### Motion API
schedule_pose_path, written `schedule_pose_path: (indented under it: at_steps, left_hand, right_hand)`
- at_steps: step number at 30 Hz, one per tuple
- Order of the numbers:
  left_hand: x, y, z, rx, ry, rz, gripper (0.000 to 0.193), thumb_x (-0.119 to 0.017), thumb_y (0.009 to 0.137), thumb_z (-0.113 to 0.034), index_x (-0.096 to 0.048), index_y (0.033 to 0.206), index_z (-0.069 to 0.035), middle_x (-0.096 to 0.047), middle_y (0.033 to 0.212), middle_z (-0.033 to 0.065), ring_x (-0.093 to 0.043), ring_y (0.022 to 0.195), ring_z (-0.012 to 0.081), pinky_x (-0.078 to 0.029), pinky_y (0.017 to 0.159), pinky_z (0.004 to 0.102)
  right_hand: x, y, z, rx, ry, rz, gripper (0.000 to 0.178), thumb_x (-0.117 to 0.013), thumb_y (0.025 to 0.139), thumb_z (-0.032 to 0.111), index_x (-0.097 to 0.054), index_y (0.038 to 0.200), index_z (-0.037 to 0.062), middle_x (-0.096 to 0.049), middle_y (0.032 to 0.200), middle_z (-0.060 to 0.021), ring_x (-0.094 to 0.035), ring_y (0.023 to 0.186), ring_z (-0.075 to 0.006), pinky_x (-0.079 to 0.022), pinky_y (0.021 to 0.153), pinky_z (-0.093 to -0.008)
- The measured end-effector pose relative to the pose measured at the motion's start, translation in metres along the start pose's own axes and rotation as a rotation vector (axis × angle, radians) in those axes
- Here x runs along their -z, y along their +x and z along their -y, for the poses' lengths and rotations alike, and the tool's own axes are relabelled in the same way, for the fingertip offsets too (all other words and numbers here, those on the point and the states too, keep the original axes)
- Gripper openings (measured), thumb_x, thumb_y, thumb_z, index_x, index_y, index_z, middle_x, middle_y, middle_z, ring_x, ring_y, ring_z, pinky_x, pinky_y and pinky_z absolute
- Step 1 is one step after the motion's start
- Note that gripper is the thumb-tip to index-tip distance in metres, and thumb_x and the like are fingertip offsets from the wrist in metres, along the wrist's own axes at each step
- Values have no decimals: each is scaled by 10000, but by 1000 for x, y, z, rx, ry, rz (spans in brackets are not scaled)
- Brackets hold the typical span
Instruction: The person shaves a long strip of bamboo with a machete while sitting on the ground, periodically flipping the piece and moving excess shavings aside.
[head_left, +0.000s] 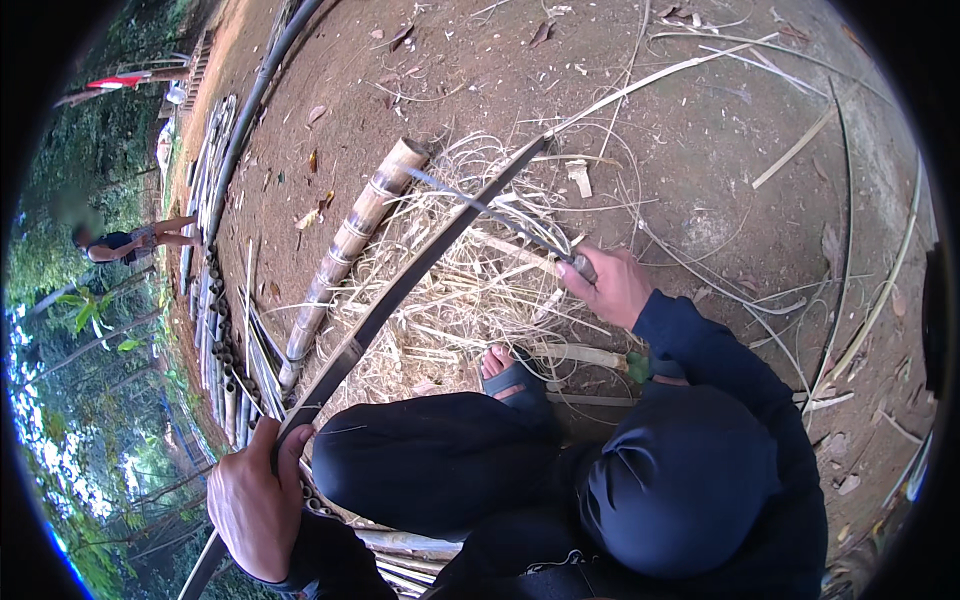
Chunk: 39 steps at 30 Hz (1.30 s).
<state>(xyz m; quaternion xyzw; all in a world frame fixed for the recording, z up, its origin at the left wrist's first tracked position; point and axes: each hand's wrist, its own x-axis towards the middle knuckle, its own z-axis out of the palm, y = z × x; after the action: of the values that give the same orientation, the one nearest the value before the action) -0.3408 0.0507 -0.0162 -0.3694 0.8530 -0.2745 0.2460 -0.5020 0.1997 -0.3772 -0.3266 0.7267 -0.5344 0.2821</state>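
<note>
My left hand (255,500) is closed around the near end of a long split bamboo strip (400,295), dark on the face toward me. The strip slants up and away to the right, and a thin pale length runs on past its far part. In my right hand (612,287), closed on the handle, is a knife (530,234). Its narrow blade points up and left and crosses the strip toward the far end. Whether the edge bites into the bamboo, I cannot tell. Below the blade lies a heap of pale bamboo shavings (450,330).
A thick bamboo pole (345,245) lies left of the shavings. My sandalled foot (508,375) rests at the heap's near edge. Several cut bamboo poles (215,340) are stacked at left, beside a long dark pole (262,85). A person (130,243) stands beyond. Loose strips (795,150) lie at right.
</note>
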Motion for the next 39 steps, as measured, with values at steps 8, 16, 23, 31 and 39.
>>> schedule_pose_path:
  at_steps: [8, 16, 23, 31, 39]
  left_hand:
    - [-14, 10, 9, 10, -88, 26, 366, -629, 893, -419, -589, 793, -70, -552, 598, 226, -575, 622, 445, -415, 534, 508]
    - [-17, 5, 11, 20, -73, 25, 371, -628, 886, -441, -614, 818, -76, -575, 613, 215, -588, 628, 431, -425, 560, 504]
    - [-27, 7, 22, 36, -83, 36, 365, -635, 884, -427, -581, 810, -74, -562, 599, 217, -580, 621, 436, -412, 544, 508]
    - [-38, 19, 24, -92, -108, -125, 399, -617, 904, -402, -635, 890, -3, -596, 707, 248, -565, 683, 455, -411, 598, 508]
    - [-49, 19, 38, -109, -71, 99, 523, -423, 967, -558, -661, 832, -111, -627, 593, 142, -619, 516, 341, -469, 479, 463]
  right_hand:
    - [7, 30, -21, 64, -174, -66, 343, -606, 906, 363, -609, 820, 30, -570, 584, -173, -578, 536, -354, -444, 530, -432]
    - [33, 48, -47, -166, -188, 24, 448, -575, 905, 427, -619, 800, -6, -623, 651, -202, -642, 639, -379, -514, 640, -457]
    - [31, 56, -40, -46, -248, 81, 401, -600, 892, 373, -627, 800, -17, -616, 661, -216, -631, 631, -365, -500, 642, -462]
    - [66, 60, -93, -188, -354, 46, 373, -608, 878, 389, -670, 833, 24, -655, 733, -208, -655, 703, -377, -525, 698, -466]
    - [27, 62, -120, -364, -153, -33, 460, -622, 835, 429, -673, 859, -27, -656, 782, -245, -661, 766, -394, -527, 717, -464]
